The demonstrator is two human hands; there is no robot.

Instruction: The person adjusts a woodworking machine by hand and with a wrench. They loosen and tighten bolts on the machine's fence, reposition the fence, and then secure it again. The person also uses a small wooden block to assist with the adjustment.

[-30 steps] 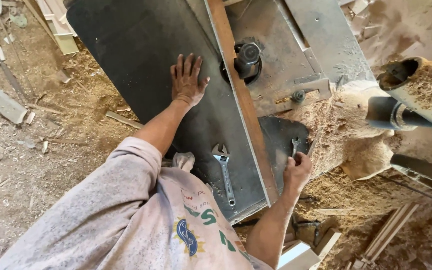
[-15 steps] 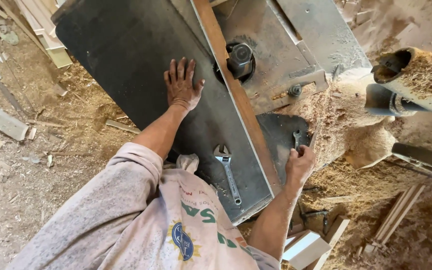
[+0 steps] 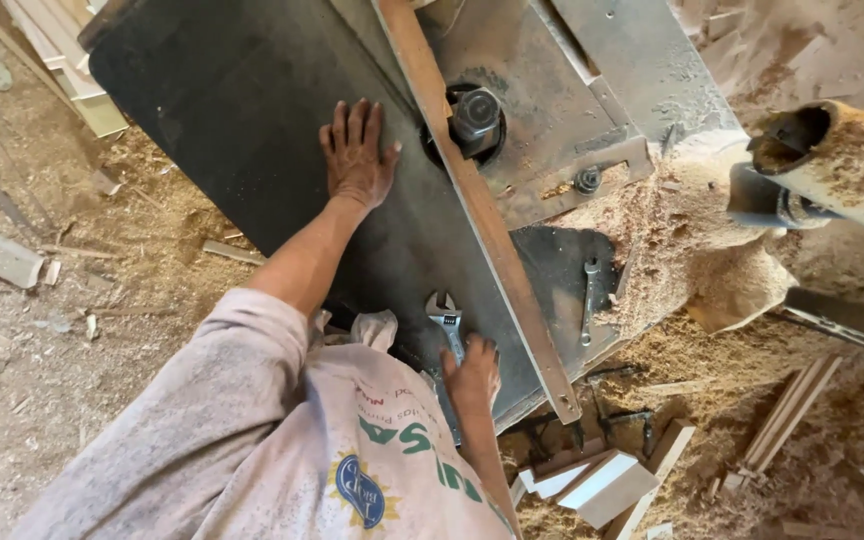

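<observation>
Head view: the left arm reaches forward and slightly up-frame, nearly straight, with the left hand laid palm down on the dark bench. Its fingers are spread wide and flat against the surface; it holds nothing. The right arm is bent close to the body, the forearm running up-frame from the bottom edge, and the right hand comes down on the handle end of the spanner. The fingers curl over that handle, but whether they are fully clamped round it cannot be told from here.

The spanner is an adjustable one, bright metal, lying flat on the bench near its lower edge, jaw end pointing up-frame, just left of the wooden strip. That strip is long and narrow and crosses the bench on a diagonal from top centre to lower right. On the far side of it a second wrench, slimmer, lies on a dark plate beside the sawdust heap. Further up, a round steel spindle stands in a hole in the grey metal top, touching the strip's right edge.

The 2 hands are well apart, the left far up the bench, the right at its near edge. Wood offcuts lie on the floor below.
</observation>
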